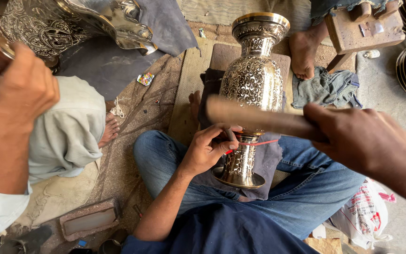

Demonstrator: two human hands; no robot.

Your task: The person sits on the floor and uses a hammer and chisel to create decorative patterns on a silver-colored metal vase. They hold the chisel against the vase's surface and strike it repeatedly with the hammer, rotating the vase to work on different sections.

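Gripping a thin chisel (230,135) in our left hand (206,150) against the narrow neck of the heavy, stiff engraved brass vase (252,80), our right hand (353,136) clamps the wooden mallet (254,117) just above.

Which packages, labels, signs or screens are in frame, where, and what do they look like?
Plastic bag: floor at lower right, beside the person's knee; crumpled, white with red and dark print.
Small wrapper: on the ground cloth left of the engraved metal vase; flat, squarish, multicoloured.
No signs or screens in view.
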